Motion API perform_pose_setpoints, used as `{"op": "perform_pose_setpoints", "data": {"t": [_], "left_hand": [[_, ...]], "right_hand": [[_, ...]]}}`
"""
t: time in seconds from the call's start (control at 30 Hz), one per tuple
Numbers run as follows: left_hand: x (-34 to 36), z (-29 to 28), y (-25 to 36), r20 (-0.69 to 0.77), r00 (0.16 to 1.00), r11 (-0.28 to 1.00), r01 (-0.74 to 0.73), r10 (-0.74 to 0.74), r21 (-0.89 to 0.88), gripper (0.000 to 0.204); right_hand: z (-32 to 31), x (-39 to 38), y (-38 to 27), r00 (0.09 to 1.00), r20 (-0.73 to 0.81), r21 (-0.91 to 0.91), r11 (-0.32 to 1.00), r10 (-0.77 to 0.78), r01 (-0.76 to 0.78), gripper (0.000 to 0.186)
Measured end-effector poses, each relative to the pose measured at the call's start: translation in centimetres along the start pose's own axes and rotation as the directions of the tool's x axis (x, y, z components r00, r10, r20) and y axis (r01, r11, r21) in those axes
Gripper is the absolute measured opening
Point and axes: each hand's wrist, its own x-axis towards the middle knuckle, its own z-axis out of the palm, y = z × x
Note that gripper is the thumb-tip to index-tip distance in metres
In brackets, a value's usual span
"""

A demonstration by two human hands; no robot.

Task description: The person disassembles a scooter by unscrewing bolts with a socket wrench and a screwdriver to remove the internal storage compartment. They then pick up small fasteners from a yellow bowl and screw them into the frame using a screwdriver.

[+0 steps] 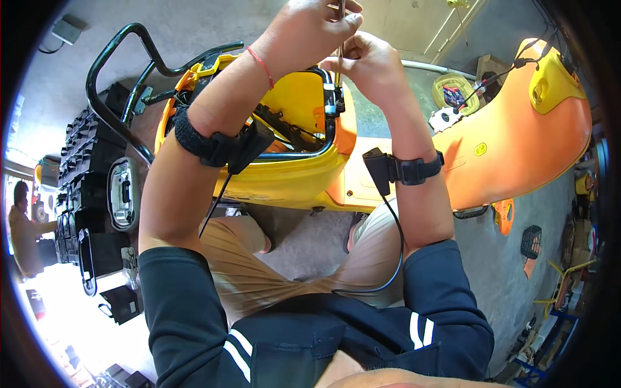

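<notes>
A yellow and orange scooter (291,178) stands across in front of me with its seat opening uncovered. My left hand (317,24) and my right hand (369,64) are both closed at a slim upright metal shaft (340,48), the left one higher up. The shaft's top runs out of the view, so the kind of tool cannot be told. Its lower end meets the black tubular frame (331,132) at the right rim of the opening. Dark wiring and parts (288,132) show inside the opening, partly behind my left forearm.
A black tubular rack (103,71) sticks out at the scooter's left end. Black cases (84,168) are stacked beyond it, and a person (26,226) stands at far left. A yellow basin (456,90) lies behind the scooter. Shelves with parts (563,323) line the right.
</notes>
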Motion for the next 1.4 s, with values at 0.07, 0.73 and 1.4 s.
{"op": "perform_pose_setpoints", "data": {"t": [0.07, 0.73, 1.4], "left_hand": [[-0.1, -0.2, -0.4, -0.014, 0.999, 0.999, -0.044, 0.044, -0.009, 0.047], [0.6, -0.3, -0.2, 0.003, 0.995, 0.994, -0.104, 0.104, 0.03, 0.044], [-0.9, -0.7, 1.1, 0.121, 0.988, 0.993, 0.101, -0.094, -0.055, 0.031]], "right_hand": [[0.2, -0.3, -0.3, 0.999, -0.033, -0.227, 0.973, 0.035, -0.041, 0.021], [0.0, 0.5, 1.9, 0.983, 0.133, 0.354, 0.932, -0.126, 0.071, 0.008], [-6.8, 4.2, -13.3, 0.64, -0.111, -0.42, 0.62, -0.76, 0.663, 0.054]]}}
